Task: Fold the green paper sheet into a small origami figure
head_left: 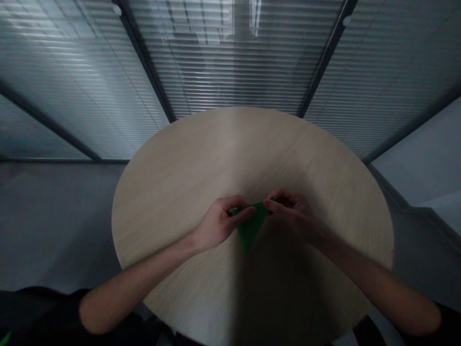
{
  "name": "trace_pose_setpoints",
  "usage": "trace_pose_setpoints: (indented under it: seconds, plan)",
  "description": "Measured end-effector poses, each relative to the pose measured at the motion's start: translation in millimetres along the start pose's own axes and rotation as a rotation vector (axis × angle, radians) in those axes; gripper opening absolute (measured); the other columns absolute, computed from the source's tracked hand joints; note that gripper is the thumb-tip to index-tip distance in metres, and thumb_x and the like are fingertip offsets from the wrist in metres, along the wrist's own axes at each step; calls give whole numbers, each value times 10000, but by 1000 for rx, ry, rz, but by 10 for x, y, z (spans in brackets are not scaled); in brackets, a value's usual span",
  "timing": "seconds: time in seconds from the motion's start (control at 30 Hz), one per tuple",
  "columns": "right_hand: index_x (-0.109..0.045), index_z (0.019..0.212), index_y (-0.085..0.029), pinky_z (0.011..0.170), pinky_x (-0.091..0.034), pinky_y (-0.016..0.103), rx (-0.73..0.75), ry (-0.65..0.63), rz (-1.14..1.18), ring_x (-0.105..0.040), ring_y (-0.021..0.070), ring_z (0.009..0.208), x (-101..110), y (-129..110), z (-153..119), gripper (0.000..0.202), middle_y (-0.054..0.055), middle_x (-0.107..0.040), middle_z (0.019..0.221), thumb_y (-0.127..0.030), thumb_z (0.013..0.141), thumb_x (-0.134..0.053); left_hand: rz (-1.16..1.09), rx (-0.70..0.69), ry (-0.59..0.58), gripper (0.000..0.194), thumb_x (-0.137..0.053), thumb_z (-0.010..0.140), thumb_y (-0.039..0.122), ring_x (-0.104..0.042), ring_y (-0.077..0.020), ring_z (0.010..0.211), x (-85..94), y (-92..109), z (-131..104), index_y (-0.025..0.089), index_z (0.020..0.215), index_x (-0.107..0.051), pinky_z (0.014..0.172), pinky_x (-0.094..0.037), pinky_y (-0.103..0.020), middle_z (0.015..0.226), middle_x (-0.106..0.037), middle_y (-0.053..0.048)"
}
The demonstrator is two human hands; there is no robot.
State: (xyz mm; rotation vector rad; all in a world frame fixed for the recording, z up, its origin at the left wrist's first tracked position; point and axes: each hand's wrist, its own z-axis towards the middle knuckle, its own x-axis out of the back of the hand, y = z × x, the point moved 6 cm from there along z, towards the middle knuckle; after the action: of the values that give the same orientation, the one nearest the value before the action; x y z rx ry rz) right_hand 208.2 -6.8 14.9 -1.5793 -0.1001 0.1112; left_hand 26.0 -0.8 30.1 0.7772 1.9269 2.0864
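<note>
Between my hands is a piece of green paper (251, 229), folded into a triangle whose point faces me. My left hand (225, 220) pinches its upper left corner, thumb on top and fingers behind. At the upper right corner, my right hand (293, 214) grips the paper between thumb and fingers. Parts of both upper corners are hidden under the fingers. The paper is held just over or on the tabletop; which of the two I cannot tell.
A round, light wood table (173, 182) lies under my hands, its near right part in dark shadow. Behind it stand glass panels with blinds (234, 77) and dark frames. Grey floor (65, 226) shows at the left.
</note>
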Motion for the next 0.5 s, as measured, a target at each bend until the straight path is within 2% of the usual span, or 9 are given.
trace_pose_setpoints:
  seconds: [0.3, 0.5]
  plan:
    - [-680, 703, -210, 565, -499, 253, -8, -40, 10, -619, 134, 602, 8, 7, 0, 372, -3, -670, 652, -521, 762, -875, -15, -2, -24, 289, -655, 937, 408, -509, -130, 665, 0, 16, -10, 162, 789, -690, 588, -390, -244, 726, -591, -3]
    - [-724, 758, -207, 606, -538, 265, -34, -63, 44, -654, 140, 622, 21, -13, -6, 312, -1, -695, 675, -479, 769, -876, -29, -1, -23, 294, -653, 942, 417, -518, -132, 671, 18, -1, -10, 157, 811, -695, 587, -391, -244, 727, -582, -1]
